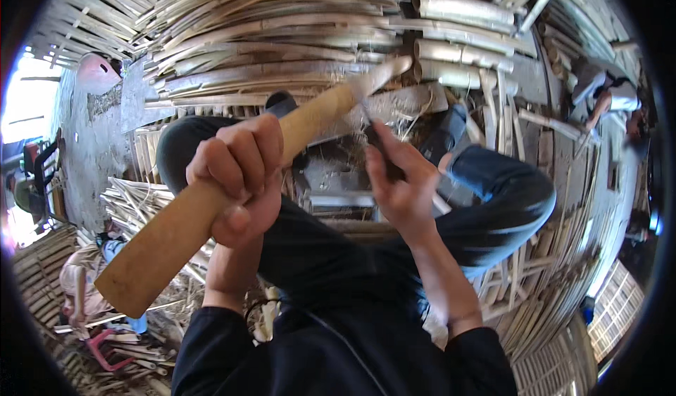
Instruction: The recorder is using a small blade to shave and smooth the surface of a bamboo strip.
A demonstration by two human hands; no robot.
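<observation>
My left hand (243,178) is wrapped round the middle of a thick length of bamboo (165,244), held aslant above my lap. Its broad end points to the lower left and its narrower, pale end to the upper right. Closed round a dark handle, my right hand (405,185) grips what looks like a knife (373,134). The thin blade meets the bamboo's side near the narrow end, where motion blurs it. How deep the blade sits cannot be seen.
Long split bamboo strips (282,37) lie beyond my feet, beside halved bamboo lengths (465,51). A wooden board (415,104) lies between my bent legs. More sticks (137,209) are heaped at left. Another person works at far right; one sits lower left near a red-framed saw (105,354).
</observation>
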